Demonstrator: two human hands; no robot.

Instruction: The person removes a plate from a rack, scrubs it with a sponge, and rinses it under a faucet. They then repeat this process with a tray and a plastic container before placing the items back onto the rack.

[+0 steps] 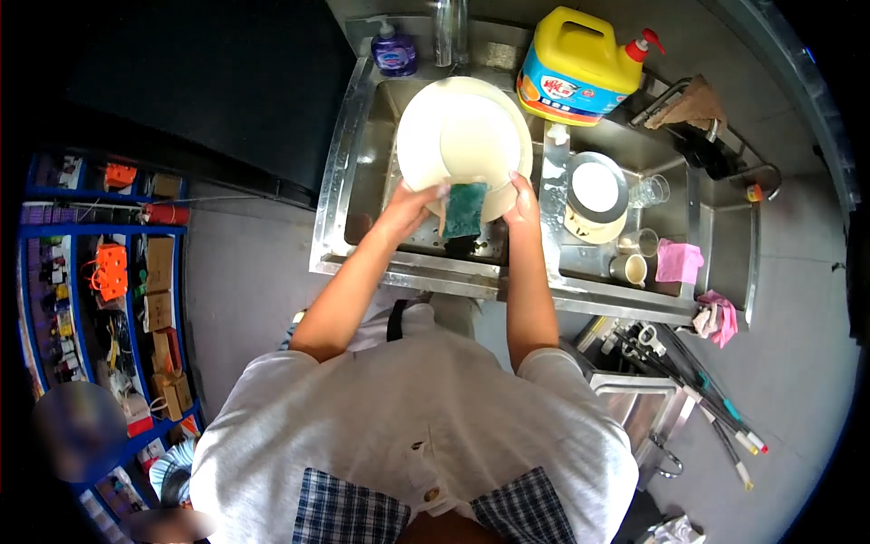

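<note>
white shirt [426,372] nearest, checked collar [349,508] at bottom edge. both bare forearms reach ahead over the sink [408,272]. left hand [405,214] is closed on the near-left rim of the pale round plates [485,127], fingertips right by the left edge of the sponge [464,210]; can't tell if it pinches the sponge too. right hand [523,201] is closed on the near-right rim, thumb on the upper face, other fingers mostly hidden. no real gap in either grip. sponge is green on the visible face, lies against the near part of the plates, between the hands. plates overlap, held up over the left basin [373,136], tilted toward the camera; exact count unclear.

right basin [657,152], near side: mug [628,268], pink cloth [680,261] beside it on the right. second pink cloth [720,319] hangs at the sink's near-right corner. behind the mug, two clear glasses [649,190]; left of them, a dark plate [580,205] with a white round dish [595,186] on top, overlapping a cream plate [594,232].

far ledge: yellow jug [580,68] with red pump on the right, metal faucet [444,36] left of it, purple soap bottle [393,56] at far-left corner.
</note>
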